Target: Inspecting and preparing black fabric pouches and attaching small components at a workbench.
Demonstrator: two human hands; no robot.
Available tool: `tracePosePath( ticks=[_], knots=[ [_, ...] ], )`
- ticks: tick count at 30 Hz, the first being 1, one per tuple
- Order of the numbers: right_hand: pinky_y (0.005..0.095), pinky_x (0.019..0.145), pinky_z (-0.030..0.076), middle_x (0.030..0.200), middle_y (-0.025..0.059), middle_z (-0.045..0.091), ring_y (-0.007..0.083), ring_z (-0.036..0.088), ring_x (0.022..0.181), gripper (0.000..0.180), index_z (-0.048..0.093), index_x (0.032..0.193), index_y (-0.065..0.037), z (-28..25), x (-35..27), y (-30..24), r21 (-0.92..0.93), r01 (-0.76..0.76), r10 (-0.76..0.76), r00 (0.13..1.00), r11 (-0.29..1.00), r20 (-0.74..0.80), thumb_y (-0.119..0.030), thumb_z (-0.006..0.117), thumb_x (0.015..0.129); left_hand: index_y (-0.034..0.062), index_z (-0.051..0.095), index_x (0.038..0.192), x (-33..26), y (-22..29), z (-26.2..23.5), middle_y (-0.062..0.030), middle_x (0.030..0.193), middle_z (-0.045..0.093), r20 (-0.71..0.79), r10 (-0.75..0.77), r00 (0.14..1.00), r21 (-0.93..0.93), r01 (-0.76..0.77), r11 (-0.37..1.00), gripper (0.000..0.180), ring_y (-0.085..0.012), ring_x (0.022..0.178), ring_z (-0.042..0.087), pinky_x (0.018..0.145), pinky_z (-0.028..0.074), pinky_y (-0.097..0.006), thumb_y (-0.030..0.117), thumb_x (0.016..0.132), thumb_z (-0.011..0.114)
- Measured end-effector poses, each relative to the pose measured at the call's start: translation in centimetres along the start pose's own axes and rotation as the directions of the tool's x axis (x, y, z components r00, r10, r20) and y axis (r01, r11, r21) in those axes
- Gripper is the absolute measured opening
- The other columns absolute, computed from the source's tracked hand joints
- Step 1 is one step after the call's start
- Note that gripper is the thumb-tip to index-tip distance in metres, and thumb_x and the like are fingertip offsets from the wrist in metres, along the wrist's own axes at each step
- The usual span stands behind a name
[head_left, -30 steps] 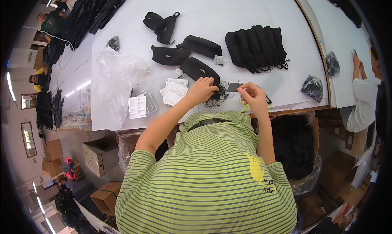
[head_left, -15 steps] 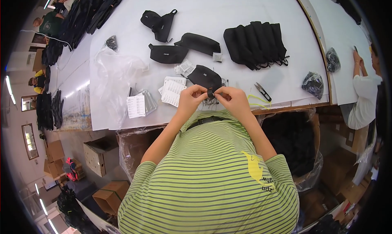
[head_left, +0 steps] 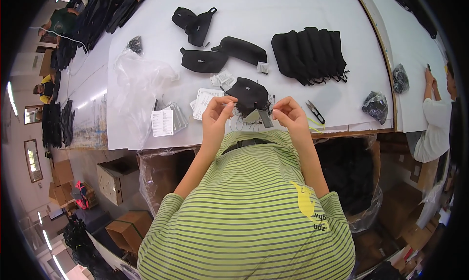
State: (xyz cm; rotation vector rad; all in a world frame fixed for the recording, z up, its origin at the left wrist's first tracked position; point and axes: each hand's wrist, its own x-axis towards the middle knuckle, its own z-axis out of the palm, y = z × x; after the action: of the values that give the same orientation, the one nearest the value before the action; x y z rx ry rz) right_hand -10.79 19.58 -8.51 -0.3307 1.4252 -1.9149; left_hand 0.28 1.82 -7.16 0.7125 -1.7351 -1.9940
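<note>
Small black fabric pouch [head_left: 248, 95] at bench [head_left: 293, 16] edge | soft, light, floppy | left hand [head_left: 216, 115] and right hand [head_left: 288, 113] pinch its thin strings | grip by seam

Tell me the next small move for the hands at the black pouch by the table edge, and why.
Probably draw the thread taut and seat the dark tag against the black pouch. The left hand and right hand each pinch something fine at either side of the pouch, loose threads hang beneath it, and the tag dangles free. The snips lie just beside the right hand for trimming afterwards.
</note>
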Motion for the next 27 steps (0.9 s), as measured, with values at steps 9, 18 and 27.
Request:
tracePosePath(
  ticks=[9,18,27],
  knots=[
    [0.0198,0.056,0.041,0.088,0.0117,0.069,0.0079,0.057,0.064,0.011,0.055,0.090,-0.004,1.7,-0.4,-1.9,0.090,0.034,-0.034,0.999,0.995,-0.008,-0.007,0.064,0.085,0.0000,0.065,0.087,-1.1,2.5,1.4,0.0017,0.071,0.058,0.195,-0.016,0.981,0.088,-0.001,0.996,0.009,-0.0027,0.062,0.045,0.059,0.036,-0.019,0.007,0.083,0.067],
    [0.0182,0.051,0.040,0.084,0.0059,0.070,0.0064,0.058,0.059,0.010,0.065,0.083,-0.002,2.0,-0.6,-1.7,0.004,-0.005,0.005,1.000,1.000,0.023,-0.012,0.069,0.084,0.0018,0.065,0.085,-1.7,3.3,1.7,0.0047,0.056,0.040,0.271,0.002,0.963,0.353,-0.101,0.930,0.009,-0.0027,0.054,0.033,0.051,0.028,-0.021,0.010,0.081,0.068],
    [0.0201,0.056,0.045,0.075,0.0055,0.067,0.0067,0.057,0.059,0.012,0.067,0.086,0.001,1.6,-0.3,-1.5,-0.075,-0.096,0.102,0.991,0.993,0.086,-0.010,0.069,0.083,0.0016,0.064,0.083,-1.2,3.6,1.2,0.0032,0.056,0.040,0.349,-0.044,0.936,0.413,-0.112,0.904,0.009,-0.0048,0.054,0.035,0.052,0.031,-0.022,0.009,0.079,0.068]
  ],
)
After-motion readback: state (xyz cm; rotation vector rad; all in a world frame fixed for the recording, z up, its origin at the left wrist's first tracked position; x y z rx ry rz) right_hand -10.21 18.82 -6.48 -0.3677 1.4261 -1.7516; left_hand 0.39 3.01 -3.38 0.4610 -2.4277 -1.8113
